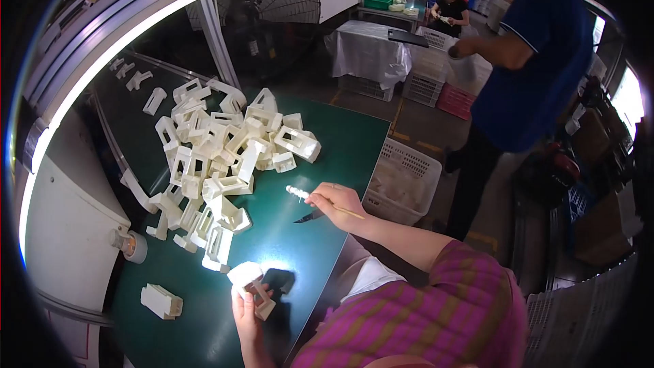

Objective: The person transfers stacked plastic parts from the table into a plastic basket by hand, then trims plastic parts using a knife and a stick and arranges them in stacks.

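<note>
At the lower middle, my left hand (251, 310) is closed around a white plastic housing (251, 279) with a rectangular opening, held over the green table. My right hand (337, 204) pinches a thin wooden stick (349, 212) above the table's right part. Just left of its fingertips is a small white piece (297, 193); whether the hand touches it is unclear. Beneath this hand a dark pointed blade or its shadow (310, 217) shows. A large heap of similar white housings (211, 143) lies beyond both hands. One separate housing (161, 301) rests at the lower left.
A lamp bar (129, 34) arches over the left side. Beside the table's right edge stands a white crate (402, 177) with pale contents. A person in blue (535, 68) stands at the right; another person (449, 13) is farther back. A fan (272, 0) stands behind.
</note>
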Motion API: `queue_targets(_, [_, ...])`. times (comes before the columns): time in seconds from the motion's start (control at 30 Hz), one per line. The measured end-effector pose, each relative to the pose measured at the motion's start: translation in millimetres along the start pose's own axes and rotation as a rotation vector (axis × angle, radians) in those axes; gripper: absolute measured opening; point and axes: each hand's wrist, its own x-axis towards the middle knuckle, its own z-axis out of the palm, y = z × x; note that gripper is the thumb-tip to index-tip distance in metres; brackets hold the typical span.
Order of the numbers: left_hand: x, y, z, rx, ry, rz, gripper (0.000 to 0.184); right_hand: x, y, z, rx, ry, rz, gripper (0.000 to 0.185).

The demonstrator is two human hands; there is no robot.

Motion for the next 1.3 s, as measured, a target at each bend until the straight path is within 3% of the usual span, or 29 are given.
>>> queue_targets(0.07, [2.0,-1.2,-2.4,-0.05,0.039,0.037,0.047,9.4,11.1,-5.9,-0.394,0.069,-0.251,0.014])
queue_targets(0.23, [4.7,-9.4,-12.8,-0.018,0.11,0.007,0.048,8.6,38.9,5.0,-0.512,0.083,-0.311,0.013])
queue_targets(0.63, [4.1,-10.8,-12.9,0.008,0.052,-0.066,0.043,2.7,43.2,9.0,-0.531,-0.001,-0.304,0.012])
queue_targets(1.07, [9.5,-20.2,-20.7,0.002,0.059,0.002,0.044,-8.7,45.2,8.0,-0.46,-0.056,-0.257,0.011])
queue_targets(1.2, [12.2,-13.5,-31.6,0.097,0.325,0.187,0.032,-17.4,35.5,14.1,-0.438,-0.07,-0.239,0.011])
queue_targets(1.3, [15.1,-9.2,-54.5,0.237,0.493,0.305,0.035,-14.5,36.8,16.4,-0.421,-0.091,-0.227,0.014])
